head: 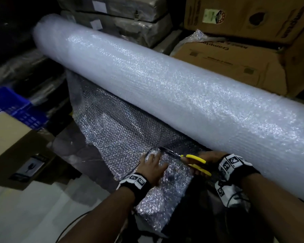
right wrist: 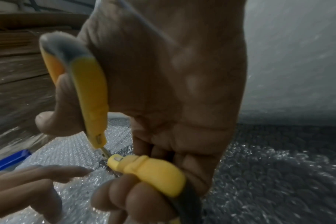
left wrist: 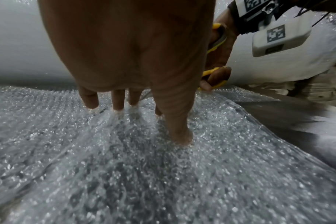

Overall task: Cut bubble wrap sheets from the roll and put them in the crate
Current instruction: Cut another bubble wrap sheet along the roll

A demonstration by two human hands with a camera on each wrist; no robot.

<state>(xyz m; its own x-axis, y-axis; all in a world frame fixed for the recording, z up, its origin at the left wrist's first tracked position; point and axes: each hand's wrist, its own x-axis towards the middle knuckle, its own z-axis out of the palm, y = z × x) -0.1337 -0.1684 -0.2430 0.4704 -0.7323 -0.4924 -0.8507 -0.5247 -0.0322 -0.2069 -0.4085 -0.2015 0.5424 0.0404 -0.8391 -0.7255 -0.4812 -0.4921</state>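
Note:
A thick white bubble wrap roll (head: 165, 81) lies diagonally across the head view. A loose sheet (head: 116, 130) runs from under it toward me. My left hand (head: 152, 165) lies flat on the sheet's near part, fingers (left wrist: 118, 101) straight and pressing into the bubbles (left wrist: 163, 181). Just to its right, my right hand (head: 205, 160) grips yellow-handled scissors (head: 196, 157), thumb and fingers through the loops (right wrist: 92, 91). The handles are spread, and the blades (head: 168, 150) sit at the sheet's edge by my left fingertips. A blue crate (head: 9, 102) stands at the far left.
Cardboard boxes (head: 235, 64) are stacked behind the roll on the right, with wrapped bundles (head: 123, 16) behind its middle. Another cardboard box (head: 9, 142) sits at the left in front of the crate. Pale floor (head: 42, 207) shows at the lower left.

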